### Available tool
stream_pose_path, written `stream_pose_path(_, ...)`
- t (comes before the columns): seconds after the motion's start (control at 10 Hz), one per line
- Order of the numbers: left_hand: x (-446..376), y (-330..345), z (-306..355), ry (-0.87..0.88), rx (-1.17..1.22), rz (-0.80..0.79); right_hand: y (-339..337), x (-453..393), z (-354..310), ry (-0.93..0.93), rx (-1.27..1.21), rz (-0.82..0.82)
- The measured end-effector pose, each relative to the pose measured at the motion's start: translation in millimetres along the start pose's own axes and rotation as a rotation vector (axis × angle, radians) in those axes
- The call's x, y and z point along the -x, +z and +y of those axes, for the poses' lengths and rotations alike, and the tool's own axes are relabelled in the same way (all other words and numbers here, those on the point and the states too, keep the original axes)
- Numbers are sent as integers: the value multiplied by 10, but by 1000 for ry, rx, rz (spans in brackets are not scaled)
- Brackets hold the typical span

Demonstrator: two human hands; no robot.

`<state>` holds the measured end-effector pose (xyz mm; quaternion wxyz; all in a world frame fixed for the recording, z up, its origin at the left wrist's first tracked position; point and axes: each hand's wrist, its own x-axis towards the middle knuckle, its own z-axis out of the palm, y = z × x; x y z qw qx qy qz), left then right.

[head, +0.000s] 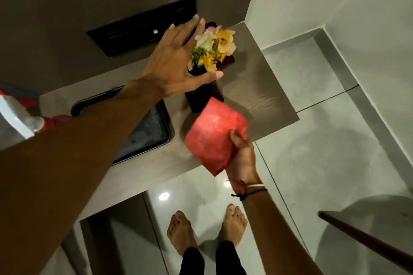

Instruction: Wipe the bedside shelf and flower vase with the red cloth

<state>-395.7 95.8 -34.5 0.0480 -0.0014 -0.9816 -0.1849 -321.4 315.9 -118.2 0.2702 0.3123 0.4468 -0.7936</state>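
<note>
A dark square flower vase [202,96] with yellow and white flowers [212,48] stands on the grey wooden bedside shelf [257,87]. My left hand [176,60] reaches over the vase top, fingers spread around the flowers, thumb near the vase rim; whether it grips is unclear. My right hand [242,154] holds a folded red cloth [214,138] just in front of the vase, above the shelf's front edge.
A dark tray [145,131] lies on the shelf left of the vase. A black switch panel [143,27] is on the wall behind. A red and white object [24,116] sits at far left. My bare feet stand on the glossy tiled floor [312,163].
</note>
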Motion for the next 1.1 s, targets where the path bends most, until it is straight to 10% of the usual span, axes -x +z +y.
stream_pose_path(0.3,186,95,193,-122,112,5,-223,19,-348,79,163,-182)
stream_pose_path(0.6,1587,536,-42,-980,1100,180,775,-319,94,104,443,-336)
stream_pose_path(0.8,1574,531,-510,-1205,975,281,1354,-661,478,-4,846,-400)
stream_pose_path(1.1,1582,-119,-356,-1023,641,-133,1669,-243,67,-116,1407,-430)
